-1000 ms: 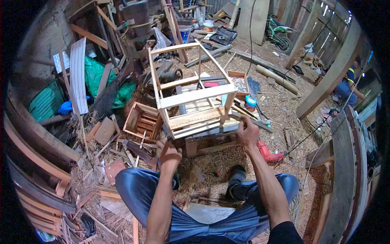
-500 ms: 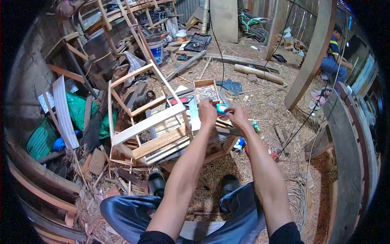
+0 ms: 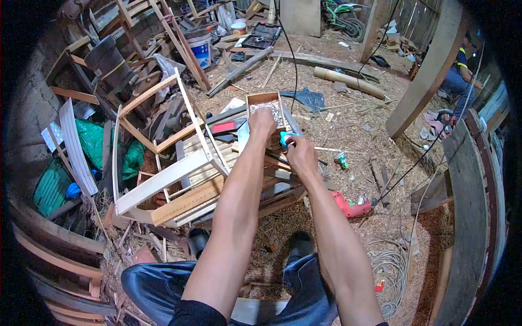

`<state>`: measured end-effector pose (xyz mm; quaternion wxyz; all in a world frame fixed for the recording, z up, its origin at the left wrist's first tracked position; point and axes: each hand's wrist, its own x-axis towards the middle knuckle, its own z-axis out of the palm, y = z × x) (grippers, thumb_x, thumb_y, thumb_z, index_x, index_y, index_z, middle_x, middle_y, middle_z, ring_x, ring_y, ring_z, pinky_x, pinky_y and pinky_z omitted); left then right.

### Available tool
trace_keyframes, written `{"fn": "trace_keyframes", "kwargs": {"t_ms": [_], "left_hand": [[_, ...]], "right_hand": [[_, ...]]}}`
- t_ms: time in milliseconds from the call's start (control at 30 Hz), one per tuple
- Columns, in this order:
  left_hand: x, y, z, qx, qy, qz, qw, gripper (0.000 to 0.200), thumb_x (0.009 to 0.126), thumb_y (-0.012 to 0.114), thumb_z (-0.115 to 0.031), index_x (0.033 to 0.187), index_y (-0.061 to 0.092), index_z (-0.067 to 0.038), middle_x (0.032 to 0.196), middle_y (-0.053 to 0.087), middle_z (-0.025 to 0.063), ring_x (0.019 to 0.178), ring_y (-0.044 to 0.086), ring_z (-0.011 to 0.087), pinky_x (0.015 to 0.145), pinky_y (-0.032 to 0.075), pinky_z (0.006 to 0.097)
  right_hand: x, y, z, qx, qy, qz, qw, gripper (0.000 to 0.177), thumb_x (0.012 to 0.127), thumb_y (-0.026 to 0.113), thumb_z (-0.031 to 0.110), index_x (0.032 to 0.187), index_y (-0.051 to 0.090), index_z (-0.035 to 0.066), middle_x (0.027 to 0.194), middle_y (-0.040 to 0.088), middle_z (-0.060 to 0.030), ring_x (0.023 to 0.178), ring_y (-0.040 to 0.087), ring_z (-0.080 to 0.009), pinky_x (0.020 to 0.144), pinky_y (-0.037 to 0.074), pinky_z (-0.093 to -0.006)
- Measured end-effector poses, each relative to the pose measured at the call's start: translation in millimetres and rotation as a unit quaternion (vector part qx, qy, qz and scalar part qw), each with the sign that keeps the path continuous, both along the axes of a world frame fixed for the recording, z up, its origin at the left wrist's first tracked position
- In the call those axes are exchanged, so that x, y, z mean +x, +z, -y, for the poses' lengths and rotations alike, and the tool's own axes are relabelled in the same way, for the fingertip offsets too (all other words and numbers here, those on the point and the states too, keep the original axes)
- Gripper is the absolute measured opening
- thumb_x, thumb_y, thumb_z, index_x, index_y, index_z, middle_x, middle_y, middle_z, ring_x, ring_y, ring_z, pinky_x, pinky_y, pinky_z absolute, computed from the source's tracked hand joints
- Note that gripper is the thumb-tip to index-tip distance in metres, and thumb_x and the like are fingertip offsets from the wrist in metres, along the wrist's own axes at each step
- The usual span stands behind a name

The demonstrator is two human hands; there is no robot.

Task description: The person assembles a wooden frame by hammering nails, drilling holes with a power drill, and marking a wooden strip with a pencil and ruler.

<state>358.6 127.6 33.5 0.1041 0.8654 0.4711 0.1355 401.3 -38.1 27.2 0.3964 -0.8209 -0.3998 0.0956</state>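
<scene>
**Wood-strewn workshop, left hand down in a box of small bits, its fingers hidden**

In the head view, shavings and scraps cover the workshop floor (image 3: 348, 127), and the round edge of the picture fades to black, cutting off what lies at the corners. At the upper right, a second person (image 3: 455, 81) is partly hidden behind a leaning post (image 3: 429, 70). At the top, a green motorbike (image 3: 348, 23) is cropped, and the contents of an open black case (image 3: 262, 35) are too small to make out.

A pale wooden frame (image 3: 163, 182) stands tilted in the picture at the left of the low tabletop (image 3: 278, 188), much of which is covered by slats, the frame and the forearms. The left hand (image 3: 262, 120) reaches into a shallow wooden box (image 3: 263, 98) of small, light-coloured pieces; its fingers are out of sight, so whether its grip is closed on anything cannot be told. The right hand (image 3: 300, 155) has its grip closed on a small turquoise object (image 3: 284, 139), just beside the box's near right corner; the fingers cover part of it. A red-and-black item (image 3: 223, 127) lies left of the box, its kind unclear. A red power tool (image 3: 349, 205) rests on the floor beyond the right forearm, which hides its front end.
</scene>
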Motion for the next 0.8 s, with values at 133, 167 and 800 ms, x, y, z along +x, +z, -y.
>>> {"fn": "trace_keyframes", "kwargs": {"t_ms": [133, 167, 800], "left_hand": [[-8.5, -15.1, -4.8, 0.036, 0.009, 0.072, 0.997, 0.018, 0.08, 0.056, -0.007, 0.089, 0.07, -0.001, 0.094, 0.068, 0.0225, 0.09, 0.067, 0.0361, 0.077, 0.054, 0.0456], [-9.2, -17.5, -7.0, 0.045, 0.028, 0.109, 0.993, 0.016, 0.081, 0.057, -0.008, 0.087, 0.07, -0.001, 0.092, 0.068, 0.0224, 0.089, 0.067, 0.0361, 0.076, 0.054, 0.0459], [-22.2, 48.5, 90.0, -0.173, -0.097, 0.466, 0.862, 0.023, 0.084, 0.065, -0.017, 0.102, 0.067, -0.002, 0.085, 0.069, 0.0072, 0.075, 0.064, 0.0129, 0.07, 0.051, 0.0262]], "right_hand": [[-4.3, 12.9, 10.6, -0.001, 0.083, 0.044, 0.996, 0.019, 0.08, 0.062, 0.014, 0.096, 0.069, 0.008, 0.089, 0.066, -0.0235, 0.087, 0.065, -0.0387, 0.077, 0.05, -0.0488], [-4.0, 10.1, 11.6, 0.001, 0.083, 0.046, 0.996, 0.019, 0.08, 0.062, 0.014, 0.096, 0.069, 0.008, 0.089, 0.066, -0.0235, 0.087, 0.065, -0.0387, 0.077, 0.05, -0.0488], [-4.2, -58.7, -11.5, 0.018, 0.392, 0.104, 0.914, 0.024, 0.077, 0.066, 0.024, 0.094, 0.064, 0.006, 0.089, 0.066, -0.0162, 0.082, 0.063, -0.0328, 0.073, 0.052, -0.0427]]}}
